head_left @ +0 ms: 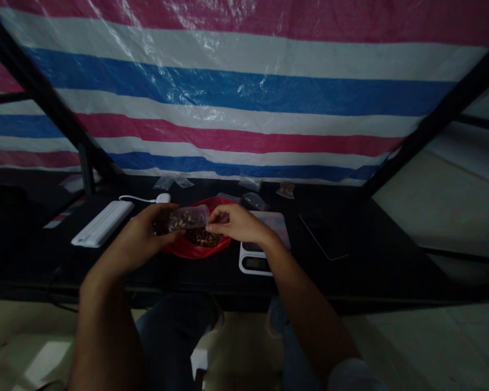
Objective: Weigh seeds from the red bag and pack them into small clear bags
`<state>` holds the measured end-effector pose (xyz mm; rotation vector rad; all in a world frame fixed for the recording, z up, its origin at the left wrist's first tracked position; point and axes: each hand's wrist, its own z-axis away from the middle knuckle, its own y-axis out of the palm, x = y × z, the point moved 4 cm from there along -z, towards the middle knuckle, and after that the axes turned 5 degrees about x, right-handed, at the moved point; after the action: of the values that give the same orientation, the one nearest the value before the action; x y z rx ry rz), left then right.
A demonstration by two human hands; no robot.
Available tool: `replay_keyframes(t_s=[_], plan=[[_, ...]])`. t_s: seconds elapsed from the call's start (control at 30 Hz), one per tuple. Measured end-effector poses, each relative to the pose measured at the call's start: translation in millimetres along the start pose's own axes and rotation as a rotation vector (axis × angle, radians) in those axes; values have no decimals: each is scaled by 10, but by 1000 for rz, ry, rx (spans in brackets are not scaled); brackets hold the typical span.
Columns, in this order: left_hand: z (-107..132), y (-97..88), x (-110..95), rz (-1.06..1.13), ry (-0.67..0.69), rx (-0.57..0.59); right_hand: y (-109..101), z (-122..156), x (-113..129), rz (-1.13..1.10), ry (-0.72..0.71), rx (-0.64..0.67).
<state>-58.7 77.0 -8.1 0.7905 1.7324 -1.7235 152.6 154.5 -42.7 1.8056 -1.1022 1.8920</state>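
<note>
Because red plastic bag below could likely catch spills, left hand and right hand gripped opposite ends of clear plastic pouch.

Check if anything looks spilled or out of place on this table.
Nothing stands out. The left hand holds the clear bag above the red bag, whose visible pieces lie inside. The scale looks undamaged, though the right forearm hides part of it. It's too dim to rule out small spills on the black table.
</note>
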Motion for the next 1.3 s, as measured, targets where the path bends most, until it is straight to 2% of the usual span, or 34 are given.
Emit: replay_keyframes(t_s=[0.13, 0.23, 0.3, 0.53, 0.73, 1.3], plan=[[-49, 13, -65, -87, 35, -32, 11, 7, 77, 261, -88, -94], [-81, 46, -185, -154, 76, -69, 71, -29, 109, 470, -163, -47], [-94, 66, -247, -169, 117, -95, 116, -58, 87, 525, -166, 1], [-155, 158, -275, -109, 271, -94, 127, -72, 61, 597, -186, -41], [-199, 209, -277, -48, 248, -103, 102, -59, 94, 597, -166, -60], [-119, 160, -392, 53, 263, -153, 117, -34, 183, 568, -184, -150]])
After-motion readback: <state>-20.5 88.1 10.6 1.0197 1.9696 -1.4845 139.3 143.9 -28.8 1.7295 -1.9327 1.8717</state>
